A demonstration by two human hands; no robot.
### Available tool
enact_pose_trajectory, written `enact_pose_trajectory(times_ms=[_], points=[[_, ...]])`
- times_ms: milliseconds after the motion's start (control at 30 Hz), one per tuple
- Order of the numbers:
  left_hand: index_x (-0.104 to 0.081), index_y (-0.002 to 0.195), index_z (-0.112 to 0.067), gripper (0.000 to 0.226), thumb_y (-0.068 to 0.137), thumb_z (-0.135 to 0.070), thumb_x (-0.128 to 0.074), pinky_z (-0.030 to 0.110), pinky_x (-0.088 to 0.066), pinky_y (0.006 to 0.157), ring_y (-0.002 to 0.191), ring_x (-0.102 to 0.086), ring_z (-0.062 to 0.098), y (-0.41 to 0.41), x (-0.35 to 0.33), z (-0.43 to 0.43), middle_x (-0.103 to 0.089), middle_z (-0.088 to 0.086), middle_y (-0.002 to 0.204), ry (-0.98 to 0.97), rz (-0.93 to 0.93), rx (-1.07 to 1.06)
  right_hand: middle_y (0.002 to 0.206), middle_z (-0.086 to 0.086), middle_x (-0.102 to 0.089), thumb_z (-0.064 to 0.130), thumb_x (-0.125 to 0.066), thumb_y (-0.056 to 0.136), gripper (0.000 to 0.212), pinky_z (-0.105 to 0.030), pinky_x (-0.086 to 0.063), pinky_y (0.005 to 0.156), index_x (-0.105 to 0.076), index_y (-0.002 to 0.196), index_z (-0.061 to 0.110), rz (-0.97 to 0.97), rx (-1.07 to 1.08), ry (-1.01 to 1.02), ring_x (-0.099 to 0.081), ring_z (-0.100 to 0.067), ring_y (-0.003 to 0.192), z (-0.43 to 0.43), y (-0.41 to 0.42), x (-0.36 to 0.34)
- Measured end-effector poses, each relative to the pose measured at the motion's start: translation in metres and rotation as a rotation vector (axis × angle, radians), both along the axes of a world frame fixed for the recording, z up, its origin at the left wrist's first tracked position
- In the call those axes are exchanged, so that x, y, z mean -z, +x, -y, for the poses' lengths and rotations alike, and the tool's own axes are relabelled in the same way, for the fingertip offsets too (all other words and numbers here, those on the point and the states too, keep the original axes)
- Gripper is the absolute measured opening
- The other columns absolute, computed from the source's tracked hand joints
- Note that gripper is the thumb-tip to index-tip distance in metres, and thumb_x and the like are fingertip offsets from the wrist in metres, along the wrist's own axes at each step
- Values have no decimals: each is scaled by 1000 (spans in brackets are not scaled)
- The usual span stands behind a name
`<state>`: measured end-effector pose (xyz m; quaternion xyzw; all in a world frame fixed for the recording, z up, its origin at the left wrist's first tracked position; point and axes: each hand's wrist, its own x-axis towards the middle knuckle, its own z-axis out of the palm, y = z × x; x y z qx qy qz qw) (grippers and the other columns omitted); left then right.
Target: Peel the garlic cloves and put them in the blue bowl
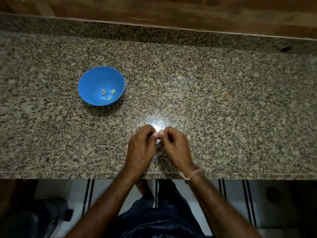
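I see a big speckled stone desk (223,100). The round blue bowl (92,83) sits on it to the left, well apart from the hands. The left hand (140,148) and right hand (175,145) meet near the front edge with fingers curled and thumbs touching. A pink thread (190,175) circles the right wrist. A few smooth, pale yellow peeled cloves (112,91) lie in the bowl. Both hands pinch one tiny pale garlic clove (157,141), mostly hidden.
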<state>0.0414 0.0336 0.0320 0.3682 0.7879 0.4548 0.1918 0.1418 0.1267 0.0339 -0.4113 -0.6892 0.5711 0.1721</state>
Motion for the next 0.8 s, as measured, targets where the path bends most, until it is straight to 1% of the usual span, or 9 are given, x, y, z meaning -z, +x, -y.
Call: enact_pose_trajectory(times_ms=[133,300,367,433,500,567,633,733,800], points=[[-47,86,-19,25,110,-26,-44,25,-35,60,71,-45,9,3,5,-4,-48,-7,79,-50,37,55,63,15,-44,33,-56,108,39,-20,-33,57,-48,71,23,56,-116,-41,-38,-2,59,-2,0,6],[-50,85,-24,29,112,-25,-40,28,-43,69,74,-52,10,5,8,-5,-57,-8,80,-105,401,66,64,13,-42,26,-54,109,34,-17,-30,53,-47,77,17,45,-138,136,-35,-2,57,-1,3,12],[-59,119,-15,27,111,-35,-41,55,-52,95,108,-64,35,2,15,-7,-67,15,120,-176,632,33,63,12,-42,24,-54,109,34,-16,-29,54,-46,76,19,88,-153,245,-36,-3,57,-4,2,11],[-51,140,-15,41,111,-41,-40,56,-49,109,128,-58,31,6,15,-6,-58,15,143,-233,638,4,64,13,-43,23,-55,109,36,-15,-30,56,-46,74,22,104,-143,142,-37,-1,57,-7,1,11],[-55,114,-18,26,112,-35,-37,30,-51,85,103,-60,8,11,14,-4,-63,1,113,-167,374,26,67,10,-48,28,-54,109,36,-20,-38,64,-51,74,22,65,-108,-231,-43,-4,64,-8,-1,9],[-48,97,-23,21,113,-27,-36,19,-38,68,84,-49,3,15,5,-7,-52,-10,93,-139,241,30,72,6,-54,32,-52,109,34,-29,-43,70,-57,78,20,54,-98,-431,-49,-11,72,-7,-1,11],[-52,102,-32,20,113,-27,-36,9,-36,66,84,-49,-3,10,2,-14,-49,-19,94,-189,450,-6,72,6,-53,28,-52,110,33,-20,-40,65,-58,81,14,74,-95,-232,-46,-4,67,-4,0,14],[-48,86,-21,28,111,-22,-36,21,-31,50,56,-38,6,1,2,-20,-41,-7,70,-182,1036,-20,65,10,-48,21,-53,110,32,-14,-33,55,-54,80,10,90,-107,173,-42,-1,58,-2,3,16],[-44,83,-19,29,111,-21,-34,21,-30,48,52,-37,6,1,3,-21,-41,-8,65,-188,1101,-35,65,10,-49,21,-53,109,32,-15,-34,56,-53,78,15,118,-140,174,-43,0,58,-7,1,17]])
